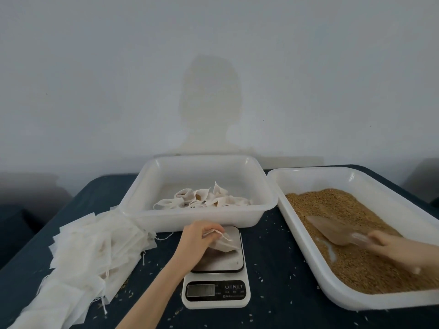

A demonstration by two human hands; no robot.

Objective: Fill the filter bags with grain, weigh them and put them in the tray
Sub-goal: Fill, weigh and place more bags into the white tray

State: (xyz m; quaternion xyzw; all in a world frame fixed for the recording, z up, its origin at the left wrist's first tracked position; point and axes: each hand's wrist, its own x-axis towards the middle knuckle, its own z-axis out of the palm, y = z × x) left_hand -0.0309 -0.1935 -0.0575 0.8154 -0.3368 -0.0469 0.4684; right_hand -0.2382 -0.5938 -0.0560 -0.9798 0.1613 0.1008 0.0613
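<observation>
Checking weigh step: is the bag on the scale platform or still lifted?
On it: the filter bag lies on the scale platform, and the left hand pinches its drawstring top.

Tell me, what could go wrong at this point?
The left hand grips the bag over the scale, so any reading may be off while fingers rest on it. The bag's mouth looks loose, so grain could spill; stray grains already dot the table. The right hand holds the scoop in the grain tray, where a careless lift might scatter more.
</observation>
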